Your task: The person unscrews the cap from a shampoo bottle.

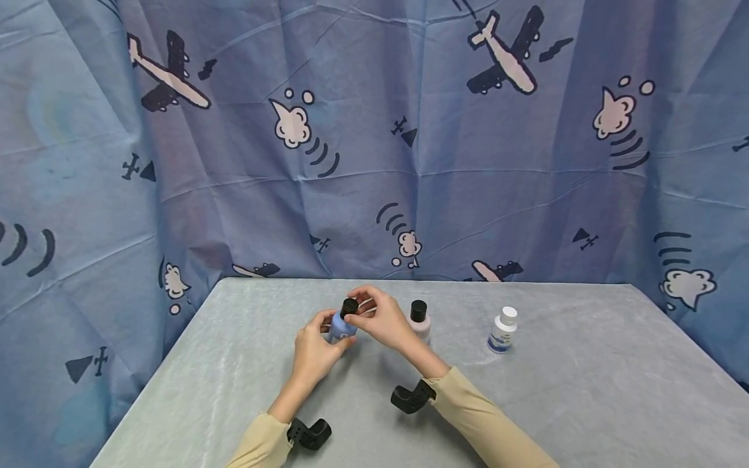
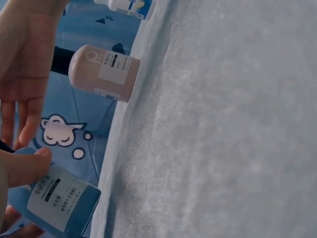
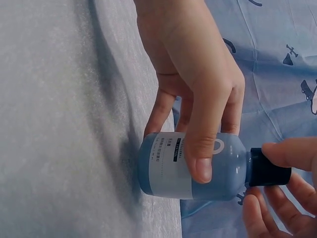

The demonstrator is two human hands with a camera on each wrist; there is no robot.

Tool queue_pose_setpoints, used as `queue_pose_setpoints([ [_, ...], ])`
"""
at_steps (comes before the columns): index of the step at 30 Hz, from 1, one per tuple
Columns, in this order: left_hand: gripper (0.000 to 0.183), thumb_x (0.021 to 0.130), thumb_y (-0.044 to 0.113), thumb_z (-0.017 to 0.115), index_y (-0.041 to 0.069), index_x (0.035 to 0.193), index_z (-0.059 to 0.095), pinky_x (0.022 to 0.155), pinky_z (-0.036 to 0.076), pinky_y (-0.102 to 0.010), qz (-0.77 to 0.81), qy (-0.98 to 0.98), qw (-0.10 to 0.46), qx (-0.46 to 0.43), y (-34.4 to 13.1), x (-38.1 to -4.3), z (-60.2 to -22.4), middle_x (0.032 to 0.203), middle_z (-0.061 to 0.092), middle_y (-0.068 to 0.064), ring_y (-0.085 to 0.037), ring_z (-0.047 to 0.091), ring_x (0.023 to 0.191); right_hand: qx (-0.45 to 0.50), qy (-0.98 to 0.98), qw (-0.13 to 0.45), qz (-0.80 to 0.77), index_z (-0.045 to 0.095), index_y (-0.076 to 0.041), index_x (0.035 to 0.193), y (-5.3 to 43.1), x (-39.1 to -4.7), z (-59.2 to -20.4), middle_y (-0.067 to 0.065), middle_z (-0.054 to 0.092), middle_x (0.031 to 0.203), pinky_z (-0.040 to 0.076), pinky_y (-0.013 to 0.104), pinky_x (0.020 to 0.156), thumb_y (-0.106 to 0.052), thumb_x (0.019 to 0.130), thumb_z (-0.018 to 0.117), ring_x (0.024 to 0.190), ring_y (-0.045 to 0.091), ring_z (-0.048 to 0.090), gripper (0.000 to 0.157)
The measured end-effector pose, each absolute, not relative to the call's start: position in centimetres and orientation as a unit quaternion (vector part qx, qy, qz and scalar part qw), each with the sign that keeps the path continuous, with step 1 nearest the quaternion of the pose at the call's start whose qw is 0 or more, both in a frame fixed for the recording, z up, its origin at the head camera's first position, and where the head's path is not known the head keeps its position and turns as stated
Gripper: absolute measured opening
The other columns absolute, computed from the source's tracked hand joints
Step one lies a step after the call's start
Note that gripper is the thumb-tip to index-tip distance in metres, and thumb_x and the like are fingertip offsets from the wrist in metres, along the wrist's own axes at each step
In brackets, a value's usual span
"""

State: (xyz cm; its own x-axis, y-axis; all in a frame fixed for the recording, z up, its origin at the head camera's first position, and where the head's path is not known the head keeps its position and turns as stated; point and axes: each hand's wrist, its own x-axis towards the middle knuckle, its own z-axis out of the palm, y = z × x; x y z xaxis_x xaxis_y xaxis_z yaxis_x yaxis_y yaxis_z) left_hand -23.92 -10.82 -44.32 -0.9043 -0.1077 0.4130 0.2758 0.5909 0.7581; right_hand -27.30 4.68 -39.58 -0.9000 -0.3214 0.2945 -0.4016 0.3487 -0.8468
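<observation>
1. head view: the left hand (image 1: 316,351) grips a blue, round-shouldered bottle with a white label (image 1: 342,327), tilted slightly, near the middle of a grey cloth-covered table (image 1: 562,390). the right hand (image 1: 381,318) pinches its black cylindrical cap (image 1: 349,307).
2. same view, surroundings: a pale pink, black-topped bottle (image 1: 422,325) stands behind the right wrist, partly hidden; a small white bottle with a blue-banded label (image 1: 502,331) stands upright farther right. a blue curtain printed with airplanes and clouds (image 1: 351,214) hangs behind.
3. left wrist view: the left thumb presses near the blue bottle's shoulder; the pink bottle shows its printed label (white bottle cut off above).
4. right wrist view: the left thumb crosses the blue bottle's front; right thumb and fingers close about the cap, which sits at the neck. base contact with the table: cannot tell.
</observation>
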Motion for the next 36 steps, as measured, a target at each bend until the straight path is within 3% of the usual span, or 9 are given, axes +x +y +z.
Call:
queue_pose_setpoints([
  [8,0.053,0.072,0.022,0.083,0.004,0.118,0.063,0.08,0.054,-0.044,-0.457,-0.863,0.205,-0.059,-10.9,-23.9,-44.3,0.103,0.072,-0.015,-0.027,0.069,0.092,0.242,-0.812,0.029,0.531,0.062,-0.007,0.118,4.9,-27.2,-39.5,0.012,0.064,0.109,0.056,0.031,0.078,-0.007,0.083,0.073,0.094,0.025,0.066,0.037],
  [15,0.055,0.072,0.021,0.082,0.003,0.12,0.062,0.08,0.054,-0.045,-0.463,-0.861,0.198,-0.066,-10.9,-23.8,-44.3,0.106,0.071,-0.016,-0.027,0.07,0.093,0.272,-0.804,0.008,0.529,0.057,0.006,0.121,5.0,-24.7,-36.3,0.025,0.061,0.118,0.054,0.043,0.088,0.006,0.086,0.061,0.106,0.04,0.062,0.036],
  [23,0.052,0.073,0.019,0.082,0.005,0.119,0.063,0.079,0.055,-0.044,-0.458,-0.863,0.2,-0.08,-11.0,-23.9,-44.5,0.106,0.071,-0.015,-0.027,0.07,0.092,0.294,-0.796,0.012,0.529,0.057,0.006,0.121,4.7,-26.4,-38.3,0.026,0.06,0.119,0.052,0.048,0.09,0.003,0.085,0.065,0.107,0.04,0.061,0.037],
  [29,0.052,0.072,0.019,0.082,0.005,0.118,0.063,0.079,0.055,-0.043,-0.455,-0.864,0.202,-0.082,-11.1,-23.9,-44.6,0.106,0.071,-0.015,-0.027,0.07,0.092,0.292,-0.796,0.019,0.53,0.059,-0.002,0.122,4.6,-27.5,-39.8,0.021,0.062,0.12,0.053,0.043,0.089,-0.004,0.085,0.069,0.106,0.032,0.062,0.039],
  [36,0.052,0.07,0.021,0.083,0.006,0.117,0.064,0.077,0.054,-0.042,-0.438,-0.871,0.21,-0.071,-11.0,-24.0,-44.4,0.102,0.072,-0.013,-0.024,0.069,0.09,0.236,-0.818,0.029,0.525,0.062,-0.012,0.118,4.7,-27.4,-39.9,0.012,0.065,0.114,0.056,0.031,0.078,-0.018,0.082,0.076,0.095,0.024,0.065,0.039],
])
